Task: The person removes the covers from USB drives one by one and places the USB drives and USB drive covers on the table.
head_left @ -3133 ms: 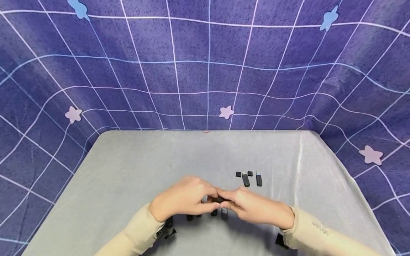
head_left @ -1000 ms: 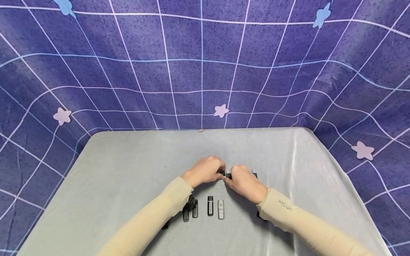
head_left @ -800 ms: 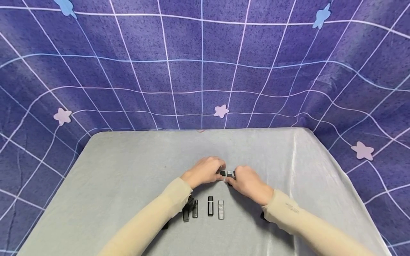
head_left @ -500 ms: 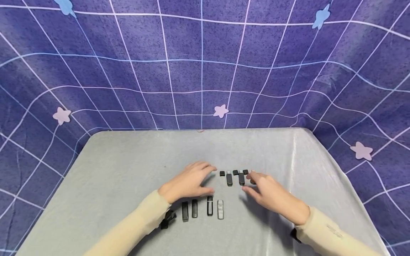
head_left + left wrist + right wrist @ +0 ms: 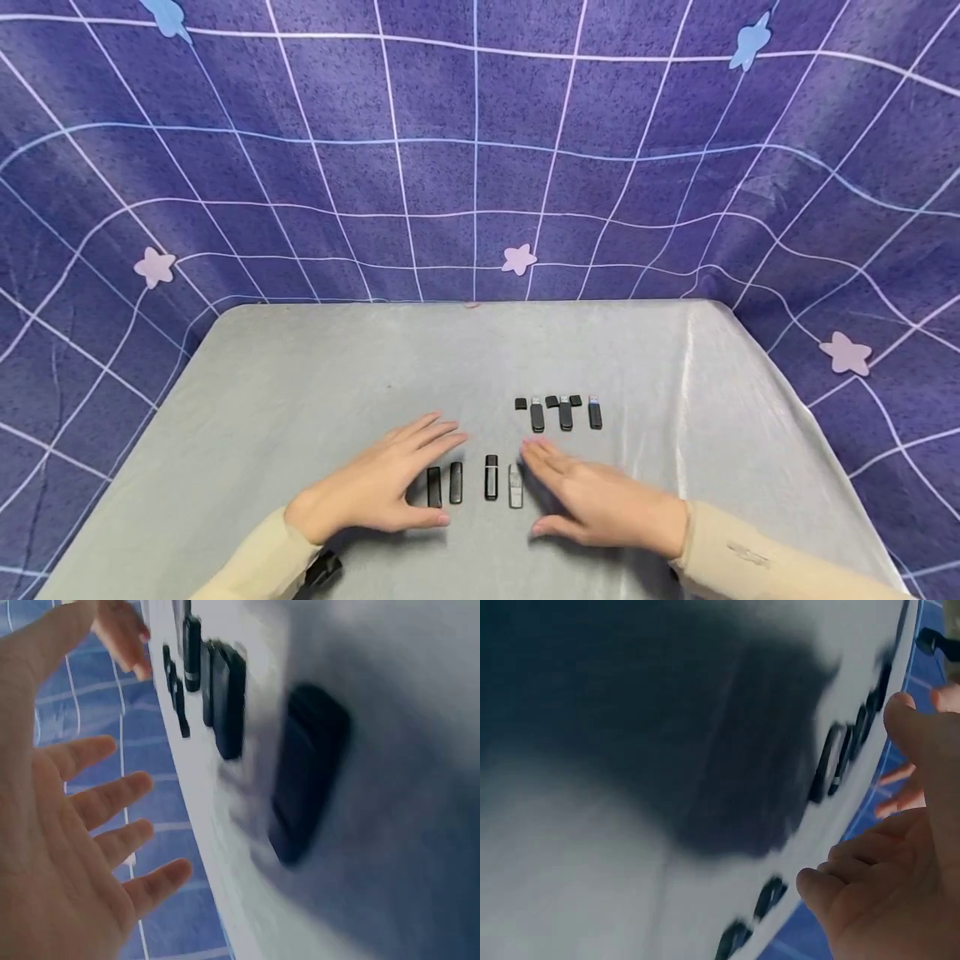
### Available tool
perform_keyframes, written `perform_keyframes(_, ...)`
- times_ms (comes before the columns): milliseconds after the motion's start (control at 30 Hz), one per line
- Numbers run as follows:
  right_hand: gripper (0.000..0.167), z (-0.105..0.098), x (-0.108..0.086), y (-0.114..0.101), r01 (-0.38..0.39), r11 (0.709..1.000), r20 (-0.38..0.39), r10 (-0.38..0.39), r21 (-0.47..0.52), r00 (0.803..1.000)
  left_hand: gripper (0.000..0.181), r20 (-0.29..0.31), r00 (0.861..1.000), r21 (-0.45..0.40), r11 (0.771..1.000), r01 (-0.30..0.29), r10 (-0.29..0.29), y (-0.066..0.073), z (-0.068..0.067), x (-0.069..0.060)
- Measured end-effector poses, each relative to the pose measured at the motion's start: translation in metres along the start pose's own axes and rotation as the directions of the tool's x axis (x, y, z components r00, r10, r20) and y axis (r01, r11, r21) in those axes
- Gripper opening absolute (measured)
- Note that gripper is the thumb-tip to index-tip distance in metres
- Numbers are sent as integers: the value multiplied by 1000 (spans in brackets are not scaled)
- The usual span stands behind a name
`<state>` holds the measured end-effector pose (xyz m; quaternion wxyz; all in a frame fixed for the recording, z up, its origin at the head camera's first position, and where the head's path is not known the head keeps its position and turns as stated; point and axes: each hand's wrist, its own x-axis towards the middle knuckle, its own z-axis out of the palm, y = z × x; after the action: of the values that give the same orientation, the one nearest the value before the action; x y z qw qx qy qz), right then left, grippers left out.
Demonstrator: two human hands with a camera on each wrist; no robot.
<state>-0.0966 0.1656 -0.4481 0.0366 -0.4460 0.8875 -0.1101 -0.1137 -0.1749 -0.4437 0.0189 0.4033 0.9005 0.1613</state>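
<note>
Head view | left hand empty, fingers spread, by the front-row drives; right hand empty, fingers straight, near silver drive | both had backed off rear-row drives, which lay uncapped on grey cloth | handling there looked finished

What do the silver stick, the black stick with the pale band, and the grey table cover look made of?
Silver stick: plastic or metal, pale and slightly shiny; too small to settle. Black stick: probably glossy plastic, its face catching light. Table cover: likely fabric, with a faint sheen and creases.
</note>
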Motion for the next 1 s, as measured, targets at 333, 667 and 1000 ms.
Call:
perform_keyframes(333,58,21,33,-17,66,992,-52,-72,-111,996,90,-113,987,36,992,122,-117,-22,-18,-29)
perform_keyframes(667,28,5,33,1,49,977,-258,6,208,966,83,-68,996,32,998,61,-59,-9,-20,-10)
perform_keyframes(1000,49,-46,10,2,-2,651,-207,245,759,947,51,-13,994,-16,994,-106,105,30,-20,50)
